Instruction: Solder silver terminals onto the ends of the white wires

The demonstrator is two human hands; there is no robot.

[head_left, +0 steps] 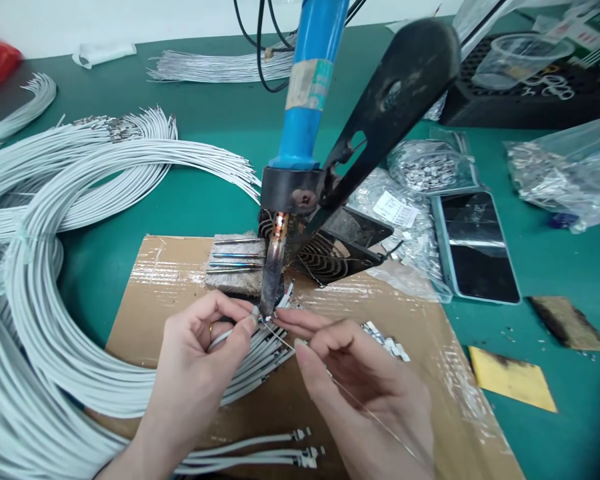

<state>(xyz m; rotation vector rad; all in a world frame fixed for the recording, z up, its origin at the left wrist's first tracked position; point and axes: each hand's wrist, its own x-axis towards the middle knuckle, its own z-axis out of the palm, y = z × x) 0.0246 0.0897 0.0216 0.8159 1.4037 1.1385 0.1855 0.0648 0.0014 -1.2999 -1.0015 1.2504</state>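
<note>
My left hand [197,363] is closed in a pinch on a white cable [221,339], its end just below the iron's tip. Between the thumb and fingers of my right hand [367,383] runs a thin solder wire [375,417], which reaches up to that same spot. The fingertips of my right hand are close to a tiny white piece at the tip; whether they touch it I cannot tell. A blue-handled soldering iron [305,100] points down between my hands, clamped in a black metal stand [390,100]. Behind my fingers lie more white cable ends [260,367].
Cardboard [145,280] covers the green table [220,120]. Coiled white cable bundles [35,267] fill the left. Small metal parts [387,343], a fan [330,250], a phone [480,247], bags of parts [427,163] and a yellow sponge [513,379] lie right. Several cables with end pieces [305,459] lie in front.
</note>
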